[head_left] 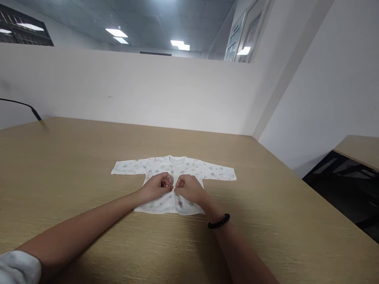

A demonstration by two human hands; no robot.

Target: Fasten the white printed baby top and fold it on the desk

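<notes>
A small white baby shirt [166, 203] with a sparse green and grey print lies spread on the table, neckline away from me and both sleeves stretched out sideways. At the middle of its front opening, my left hand [155, 186] pinches the cloth from the left side. My right hand [191, 189], with a black beaded bracelet [219, 221] on its wrist, pinches the front edge from the right. The fingertips of both hands nearly meet. Whatever small fastening may lie between them is too hidden to make out. Below the hands, the front edges run down to the hem.
The wooden table [281, 197] reaches back to a low white partition [148, 90]. A black cable [20, 103] comes in at the far left. On the right stand a white wall [334, 86] and another wooden tabletop [361, 148] with a dark space beneath it.
</notes>
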